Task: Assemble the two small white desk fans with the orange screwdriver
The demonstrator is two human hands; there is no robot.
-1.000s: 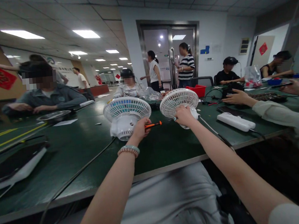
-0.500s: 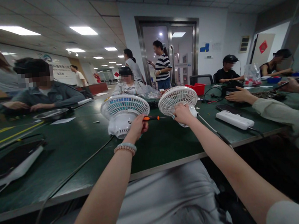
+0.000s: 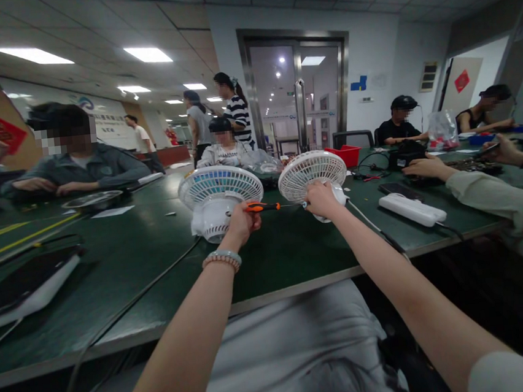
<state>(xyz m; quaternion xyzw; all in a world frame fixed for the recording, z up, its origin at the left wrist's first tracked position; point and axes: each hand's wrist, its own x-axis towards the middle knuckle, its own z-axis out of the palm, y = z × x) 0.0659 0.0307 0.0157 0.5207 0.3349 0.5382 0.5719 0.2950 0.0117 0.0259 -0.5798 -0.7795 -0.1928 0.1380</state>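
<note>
My left hand (image 3: 244, 222) is closed around the orange and black handle of a screwdriver (image 3: 265, 207). The thin shaft points right, its tip close to the fingers of my right hand (image 3: 321, 199). Those fingers are bent and closed on the rear housing of a white fan (image 3: 311, 173) with a round grille. A small pale blue bit shows at the fingertips; what it belongs to I cannot make out. Just behind my left hand stands a second white fan (image 3: 215, 194), its slotted motor housing facing me and blue showing through the grille.
A white power strip (image 3: 413, 208) and a dark phone (image 3: 400, 191) lie on the right. Beside them a co-worker's hands (image 3: 428, 167) handle a dark part. A red bin (image 3: 346, 154) stands behind the fans; a black-topped device (image 3: 27, 286) and a metal tray (image 3: 93, 201) are left.
My left hand has turned slightly on the screwdriver handle, which now lies more level. My right hand stays on the fan. In the background, the person in stripes has moved left.
</note>
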